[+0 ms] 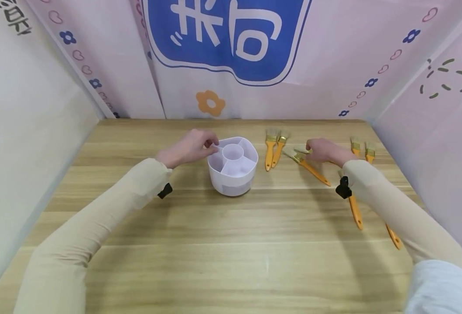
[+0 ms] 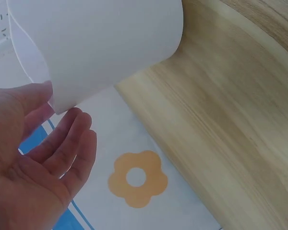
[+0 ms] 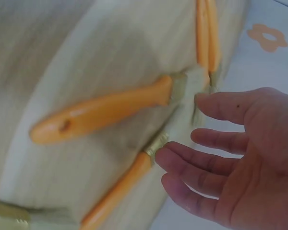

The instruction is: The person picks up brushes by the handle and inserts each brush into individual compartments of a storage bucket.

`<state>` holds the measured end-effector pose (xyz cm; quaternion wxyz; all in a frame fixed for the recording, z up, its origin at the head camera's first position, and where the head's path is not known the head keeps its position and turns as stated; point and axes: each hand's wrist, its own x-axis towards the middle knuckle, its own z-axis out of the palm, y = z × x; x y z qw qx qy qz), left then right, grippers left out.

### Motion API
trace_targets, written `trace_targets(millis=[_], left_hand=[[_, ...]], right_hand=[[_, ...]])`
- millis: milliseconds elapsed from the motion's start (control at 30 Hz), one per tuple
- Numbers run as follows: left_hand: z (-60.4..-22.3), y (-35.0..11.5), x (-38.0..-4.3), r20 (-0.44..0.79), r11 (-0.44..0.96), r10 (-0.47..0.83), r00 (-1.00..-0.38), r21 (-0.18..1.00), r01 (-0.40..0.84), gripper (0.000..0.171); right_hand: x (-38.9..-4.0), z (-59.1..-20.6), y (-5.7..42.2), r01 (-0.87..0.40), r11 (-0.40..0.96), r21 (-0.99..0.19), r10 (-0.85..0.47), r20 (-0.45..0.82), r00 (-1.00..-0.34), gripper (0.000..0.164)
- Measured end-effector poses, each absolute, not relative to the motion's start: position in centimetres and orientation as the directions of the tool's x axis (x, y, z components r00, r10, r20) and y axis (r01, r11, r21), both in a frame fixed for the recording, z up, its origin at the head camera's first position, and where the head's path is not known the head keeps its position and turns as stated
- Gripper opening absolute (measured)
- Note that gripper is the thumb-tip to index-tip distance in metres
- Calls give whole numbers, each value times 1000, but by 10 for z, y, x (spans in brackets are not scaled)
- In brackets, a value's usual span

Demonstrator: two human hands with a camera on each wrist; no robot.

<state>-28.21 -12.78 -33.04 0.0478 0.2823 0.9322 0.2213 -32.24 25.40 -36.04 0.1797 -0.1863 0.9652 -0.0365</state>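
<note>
A white round organizer (image 1: 234,185) with several compartments around a central cup stands upright on the table. My left hand (image 1: 191,147) pinches its left rim between thumb and fingers; the left wrist view shows the thumb on one side of the wall and the fingertips on the other. Over the paint brushes on the right, my right hand (image 1: 325,151) has its thumb and fingers apart. Close to its fingertips lie one orange-handled paint brush (image 3: 105,111) and a second paint brush (image 3: 119,191) with a gold ferrule. Whether a fingertip touches either brush I cannot tell.
Two paint brushes (image 1: 270,150) lie side by side right of the organizer. Several more lie farther right, including one paint brush (image 1: 355,213) partly under the right forearm. A patterned cloth wall (image 1: 313,102) borders the table's back edge.
</note>
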Motion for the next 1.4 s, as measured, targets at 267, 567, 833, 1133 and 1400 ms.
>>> trace_targets(millis=[267,567,833,1133,1400], left_hand=[[-334,-130,-281,75,734,551,-831,430,526,15],[-338,-128,-281,76,742,540,-838,427,517,15],[-337,-126,-280,65,746,533,-844,433,505,15],[-338,-129,-280,99,743,527,-844,427,514,15],[-338,-129,-283,94,751,483,-871,467,467,17]], right_hand=[[-321,-376,247,-307,939,-155,-343,-358,-869,32],[-318,-388,246,-259,950,-173,-306,-362,-881,32],[-317,-388,247,-252,956,-151,-291,-359,-887,30],[-319,-389,243,-258,955,-148,-296,-382,-876,34],[-319,-389,239,-254,957,-140,-290,-398,-871,34]])
